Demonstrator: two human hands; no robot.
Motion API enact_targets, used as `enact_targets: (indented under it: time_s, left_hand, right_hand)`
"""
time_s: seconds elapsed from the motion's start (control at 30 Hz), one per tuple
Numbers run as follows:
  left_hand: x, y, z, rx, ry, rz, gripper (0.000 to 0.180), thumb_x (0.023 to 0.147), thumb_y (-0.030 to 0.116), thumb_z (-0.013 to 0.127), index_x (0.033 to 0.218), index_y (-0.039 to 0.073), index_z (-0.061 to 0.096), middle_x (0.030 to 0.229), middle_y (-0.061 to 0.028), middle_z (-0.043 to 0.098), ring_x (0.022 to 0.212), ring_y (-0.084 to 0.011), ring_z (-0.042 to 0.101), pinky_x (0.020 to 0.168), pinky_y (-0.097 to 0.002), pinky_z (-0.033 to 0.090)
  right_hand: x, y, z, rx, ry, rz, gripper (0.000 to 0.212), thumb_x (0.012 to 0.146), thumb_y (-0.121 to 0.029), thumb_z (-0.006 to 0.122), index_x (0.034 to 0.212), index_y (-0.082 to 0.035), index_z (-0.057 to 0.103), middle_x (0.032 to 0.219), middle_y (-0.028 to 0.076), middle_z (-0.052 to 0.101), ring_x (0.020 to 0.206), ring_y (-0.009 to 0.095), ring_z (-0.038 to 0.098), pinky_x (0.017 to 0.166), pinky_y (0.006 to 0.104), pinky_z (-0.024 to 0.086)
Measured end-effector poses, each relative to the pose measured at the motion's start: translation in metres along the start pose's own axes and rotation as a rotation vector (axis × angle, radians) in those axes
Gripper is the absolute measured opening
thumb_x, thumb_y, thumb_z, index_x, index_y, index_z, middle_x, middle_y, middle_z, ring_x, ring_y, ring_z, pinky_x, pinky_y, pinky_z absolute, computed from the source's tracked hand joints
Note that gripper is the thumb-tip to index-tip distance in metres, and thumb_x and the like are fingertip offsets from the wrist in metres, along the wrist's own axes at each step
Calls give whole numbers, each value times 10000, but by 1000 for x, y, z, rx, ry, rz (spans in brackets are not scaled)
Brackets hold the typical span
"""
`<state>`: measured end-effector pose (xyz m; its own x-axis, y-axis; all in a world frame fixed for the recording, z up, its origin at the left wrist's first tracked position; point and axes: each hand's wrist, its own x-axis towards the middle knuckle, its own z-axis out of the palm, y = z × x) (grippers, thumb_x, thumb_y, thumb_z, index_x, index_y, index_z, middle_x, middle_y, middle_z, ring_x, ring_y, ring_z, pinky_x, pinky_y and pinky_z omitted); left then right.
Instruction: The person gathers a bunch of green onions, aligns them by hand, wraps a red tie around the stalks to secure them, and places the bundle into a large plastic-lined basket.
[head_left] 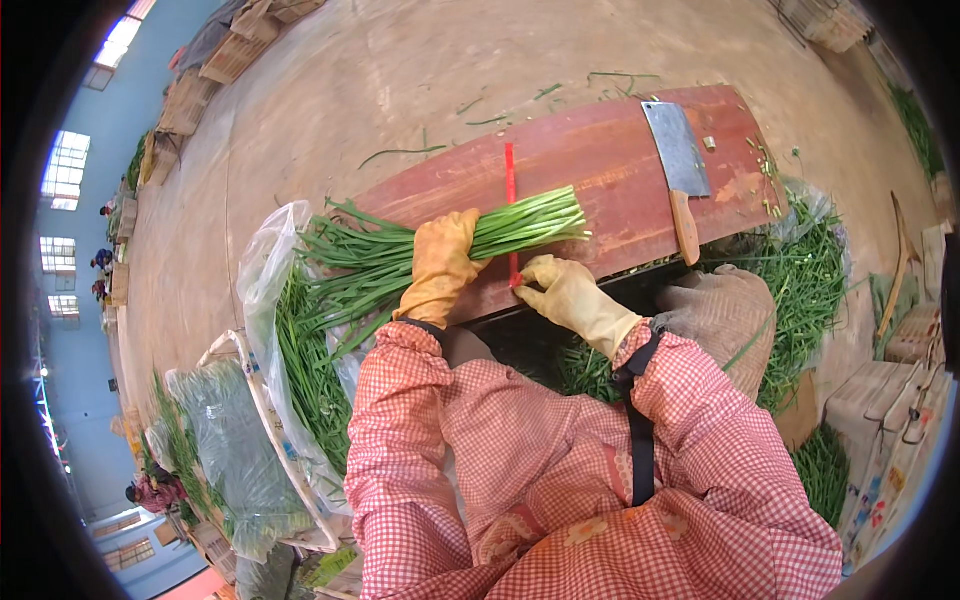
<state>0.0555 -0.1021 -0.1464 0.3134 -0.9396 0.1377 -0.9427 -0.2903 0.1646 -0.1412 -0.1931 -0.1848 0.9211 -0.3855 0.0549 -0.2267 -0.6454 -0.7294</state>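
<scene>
A bunch of chives (530,222) lies across a reddish wooden board (590,150), its pale trimmed ends pointing right and the leaves fanning left. My left hand (440,262), in an orange rubber glove, is closed around the stalks and holds them against the board. A red strip (511,172) runs beneath the bunch, showing on its far and near sides. At the board's near edge, my right hand (575,300), in a cream glove, pinches the strip's near end between thumb and fingers. To the right rests a cleaver (678,150), its wooden handle toward me.
Loose chives (310,370) fill a clear plastic bag on the left; another heap (805,280) lies right of the board. A wrapped bundle (240,440) stands beside a pale frame (275,450). Crates (880,420) are stacked at right. Scraps litter the concrete floor (420,80).
</scene>
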Motion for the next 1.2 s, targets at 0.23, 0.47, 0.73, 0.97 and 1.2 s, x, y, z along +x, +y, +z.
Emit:
enact_targets:
  time_s: [0.23,0.47,0.73,0.97,1.2]
  left_hand:
    - [5,4,-11,-141,-130,-87,448,693,293,814,1082,116,680,947,-162,693,925,-370,657,824,-449,515]
    - [4,5,-12,-205,-128,-116,443,684,282,820,1073,117,689,968,-161,699,956,-371,656,841,-441,512]
    - [5,8,-9,-79,-93,-38,422,687,373,812,969,113,636,878,-150,683,852,-357,670,744,-460,523]
    - [3,14,-13,-1,-191,-75,571,670,356,837,1127,73,641,961,-174,689,929,-369,663,813,-453,520]
    - [6,13,-16,-77,-181,-79,440,678,365,830,987,116,640,944,-156,690,915,-364,669,784,-464,525]
  right_hand:
    - [-37,-10,-30,183,623,397,175,878,-243,706,948,-88,747,856,128,722,782,281,716,705,357,561]
    - [-7,13,-45,991,367,632,306,947,-207,660,1134,34,650,837,61,717,691,127,675,613,261,529]
    - [3,1,-36,1151,535,769,283,922,-111,689,1141,52,616,878,84,712,687,133,692,542,219,518]
    - [8,7,-35,1229,548,871,300,893,-83,698,1136,65,603,912,112,716,733,159,718,554,215,540]
    - [13,10,-37,1283,561,941,374,858,-23,704,1185,61,543,915,128,714,713,172,718,535,224,548]
